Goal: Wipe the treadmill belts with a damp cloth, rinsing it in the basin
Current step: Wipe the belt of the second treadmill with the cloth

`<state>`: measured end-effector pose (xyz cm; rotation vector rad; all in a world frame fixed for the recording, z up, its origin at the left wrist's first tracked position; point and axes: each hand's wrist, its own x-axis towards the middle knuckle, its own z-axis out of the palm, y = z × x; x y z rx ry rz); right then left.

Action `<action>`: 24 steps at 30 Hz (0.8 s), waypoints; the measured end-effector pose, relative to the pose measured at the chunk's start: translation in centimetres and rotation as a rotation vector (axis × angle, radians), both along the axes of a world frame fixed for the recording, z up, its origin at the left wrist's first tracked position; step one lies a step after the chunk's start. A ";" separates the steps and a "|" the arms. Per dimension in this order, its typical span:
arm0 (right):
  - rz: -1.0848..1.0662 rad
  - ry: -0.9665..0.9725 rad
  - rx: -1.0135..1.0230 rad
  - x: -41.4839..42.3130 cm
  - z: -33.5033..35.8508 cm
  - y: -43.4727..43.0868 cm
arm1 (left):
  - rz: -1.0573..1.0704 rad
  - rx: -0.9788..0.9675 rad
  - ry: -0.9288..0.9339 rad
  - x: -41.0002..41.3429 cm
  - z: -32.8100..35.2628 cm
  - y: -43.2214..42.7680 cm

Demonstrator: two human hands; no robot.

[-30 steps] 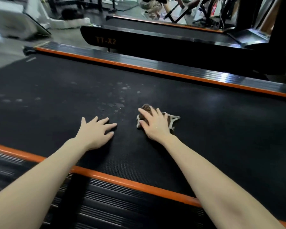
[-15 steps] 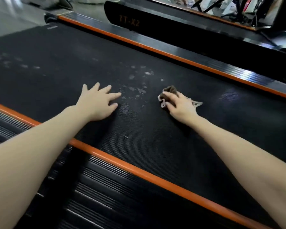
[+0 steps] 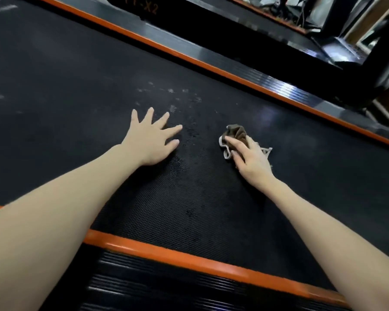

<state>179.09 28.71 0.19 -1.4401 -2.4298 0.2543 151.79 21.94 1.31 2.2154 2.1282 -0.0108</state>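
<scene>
Cloth (image 3: 237, 134) is mid-belt, bunched into a brown wad. Its pale hem trails out at 4 o'clock, under your knuckles. Your right hand (image 3: 250, 158) is curled over it, fingers clamped on the wad and pressing it onto the belt (image 3: 76, 75).

Left hand (image 3: 152, 140) is at 9 o'clock of the cloth and apart from it. It lies flat on the belt, fingers splayed, holding nothing; it looks like a brace.

Pale spots (image 3: 172, 90) sit at 11 o'clock of the cloth, just past your left fingertips. Far orange strip (image 3: 211, 68) runs at 12 to 2 o'clock, near strip (image 3: 189, 259) at 6. Basin not in view.

Risks, my read:
- The wad gives a small contact patch, so you get streaks and missed spots. Flatten it.
- The loose hem drags behind and could re-lay grit on the wiped area.
- Your left palm is next to the dirty zone, so it could leave prints, or slip on a damp belt while you lean on it.
- I can't tell how dirty the cloth is. If it is loaded, it smears instead of lifting, so rinse it.

Versus 1 s ago:
- Your right hand lay flatter over the cloth; now the wad pokes out ahead of the fingertips.
- Your left fingers are spread wider.
- The spots look the same and the cloth hasn't crossed them.
- The view has tipped down, and the far treadmill label is now at the top edge.
</scene>
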 end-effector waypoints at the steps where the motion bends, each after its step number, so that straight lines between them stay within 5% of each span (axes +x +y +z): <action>1: -0.018 -0.006 -0.024 1.0 0.2 -1.6 | -0.010 0.006 -0.014 0.3 0.0 0.5; 7: -0.204 -0.119 -0.179 8.9 1.0 -10.4 | -0.086 0.031 -0.040 0.7 -1.8 0.9; 11: -0.429 -0.126 -0.215 6.1 1.8 -12.7 | -0.076 0.063 -0.065 0.7 -2.3 0.8; 16: -0.046 -0.227 -0.180 -6.8 2.0 -16.3 | -0.094 0.053 -0.087 0.3 -2.2 1.0; 19: -0.004 -0.275 -0.247 -7.4 2.7 -17.0 | -0.098 0.036 -0.088 0.0 -2.1 0.9; 24: -0.383 -0.194 -0.239 -0.9 2.2 -18.8 | -0.102 0.037 -0.103 -0.1 -2.1 0.8</action>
